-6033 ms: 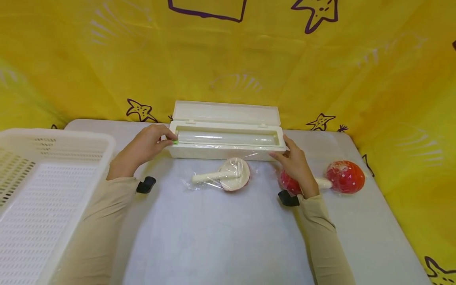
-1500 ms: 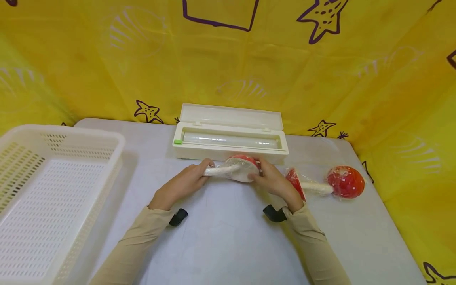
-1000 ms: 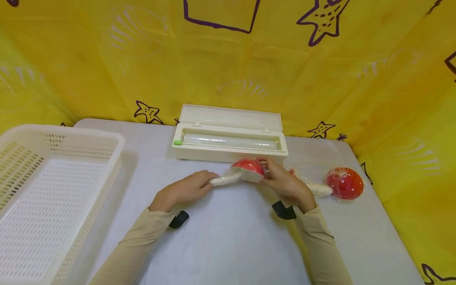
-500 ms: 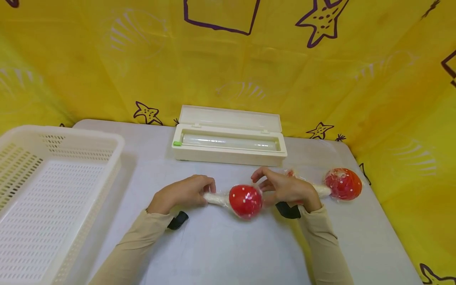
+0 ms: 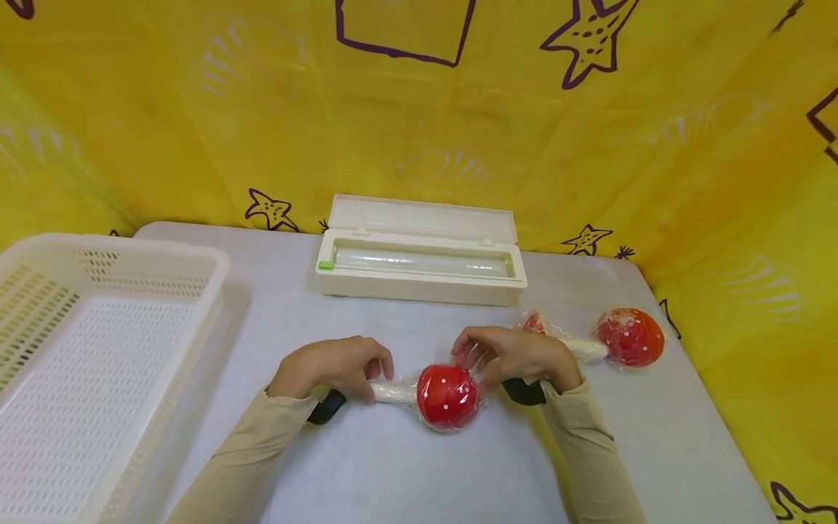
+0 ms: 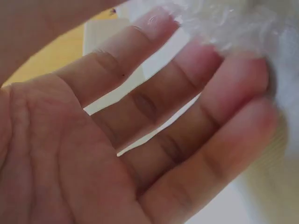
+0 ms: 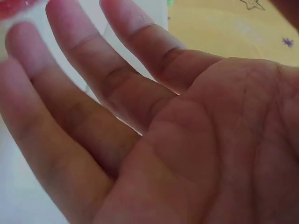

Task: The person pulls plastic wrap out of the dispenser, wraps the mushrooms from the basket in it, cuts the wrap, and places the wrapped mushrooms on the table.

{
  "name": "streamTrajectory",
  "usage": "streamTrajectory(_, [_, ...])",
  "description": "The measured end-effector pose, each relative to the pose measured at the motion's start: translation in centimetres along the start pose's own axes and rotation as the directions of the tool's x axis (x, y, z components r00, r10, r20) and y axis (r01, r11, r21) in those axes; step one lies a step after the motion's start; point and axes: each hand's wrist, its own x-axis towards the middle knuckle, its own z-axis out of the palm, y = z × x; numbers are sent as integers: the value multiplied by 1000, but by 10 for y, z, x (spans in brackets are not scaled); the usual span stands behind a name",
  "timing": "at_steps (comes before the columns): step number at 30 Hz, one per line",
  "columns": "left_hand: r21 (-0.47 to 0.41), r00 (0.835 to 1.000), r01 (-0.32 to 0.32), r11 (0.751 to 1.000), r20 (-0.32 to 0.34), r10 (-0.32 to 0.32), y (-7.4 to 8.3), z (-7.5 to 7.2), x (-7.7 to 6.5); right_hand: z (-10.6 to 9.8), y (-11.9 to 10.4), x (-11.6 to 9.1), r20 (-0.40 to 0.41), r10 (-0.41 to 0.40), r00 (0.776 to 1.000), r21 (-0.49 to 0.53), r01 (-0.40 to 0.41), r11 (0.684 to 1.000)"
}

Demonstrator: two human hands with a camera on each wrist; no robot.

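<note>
A toy mushroom (image 5: 448, 397) with a red, white-dotted cap and a pale stem, wrapped in clear film, is at the middle of the table, cap up. My left hand (image 5: 330, 367) pinches the end of its stem between thumb and fingers. In the left wrist view the fingertips of the left hand (image 6: 140, 107) meet the crinkled film (image 6: 224, 28). My right hand (image 5: 517, 355) is beside the cap, fingers loosely bent and spread around its right side. The right wrist view shows that hand (image 7: 154, 107) with nothing in its palm, the red cap (image 7: 18, 7) just past the fingertips.
Behind the hands stands a white cling film dispenser (image 5: 422, 287), lid up, with a film roll (image 5: 419, 262) inside and a green slider (image 5: 326, 265) at its left. More wrapped red mushrooms (image 5: 630, 338) lie right. A white basket (image 5: 219, 291) stands left; a yellow curtain (image 5: 406, 109) hangs behind.
Both hands came from the dispenser to the mushroom. Its cap turned from underside-showing to red side up, and it moved toward me. The right hand let go of the cap; film now wraps the stem closely.
</note>
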Motion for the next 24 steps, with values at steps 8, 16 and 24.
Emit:
streamTrajectory(8, [-12,989,-88,996,-118,86,-9,-11,-9,-10,-1,-14,-171,-69,983,-126,47,991])
streamTrajectory(16, [29,927,-149,988,-343,150,-18,-19,-12,-15,-7,-14,-386,-104,916,-190,31,981])
streamTrajectory(24, [108,807,-191,976,-549,218,-26,-42,-12,-36,-2,-16,-547,-117,829,-227,-12,974])
